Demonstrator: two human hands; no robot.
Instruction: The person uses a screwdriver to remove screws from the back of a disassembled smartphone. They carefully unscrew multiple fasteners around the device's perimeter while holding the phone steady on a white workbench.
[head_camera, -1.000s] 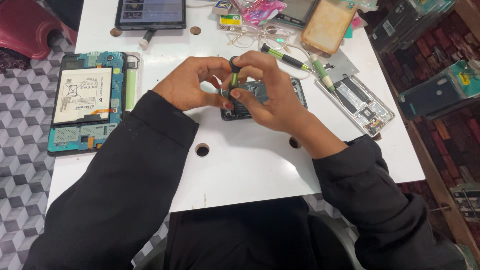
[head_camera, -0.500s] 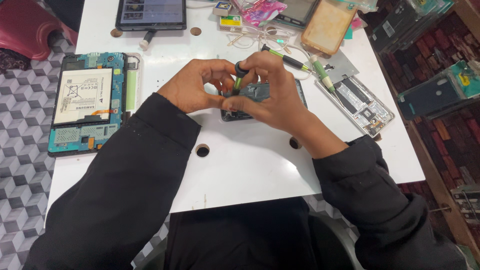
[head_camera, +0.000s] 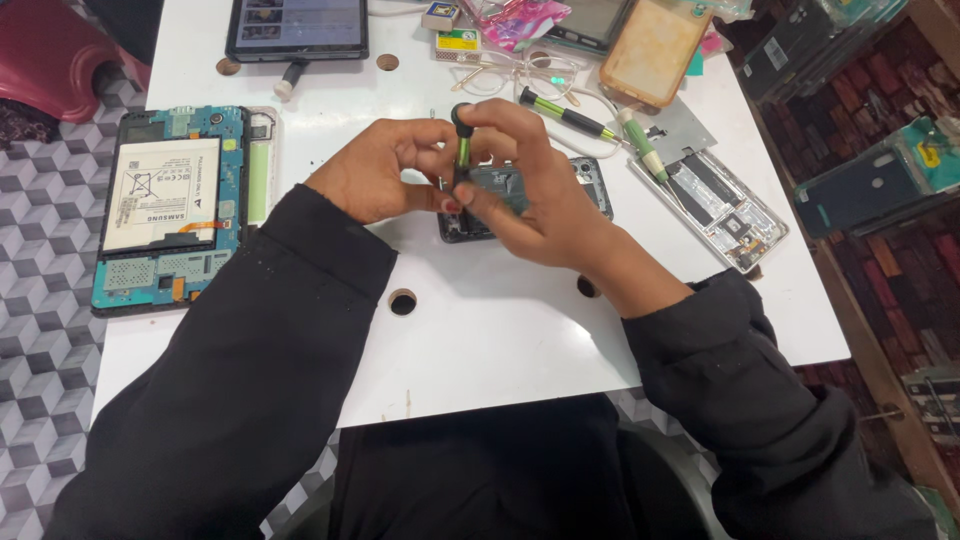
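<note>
Right hand (head_camera: 530, 200) pinching upright green screwdriver (head_camera: 463, 150) over opened phone (head_camera: 520, 195) (dark, on white surface (head_camera: 500, 330)); left hand (head_camera: 375, 175), at 9 o'clock, grip closed on the phone's edge.

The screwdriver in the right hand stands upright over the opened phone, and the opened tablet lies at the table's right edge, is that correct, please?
Not quite. The head view shows the tablet at the table's left edge, not the right. The rest holds: the right hand holds the screwdriver upright over the opened phone.
</note>
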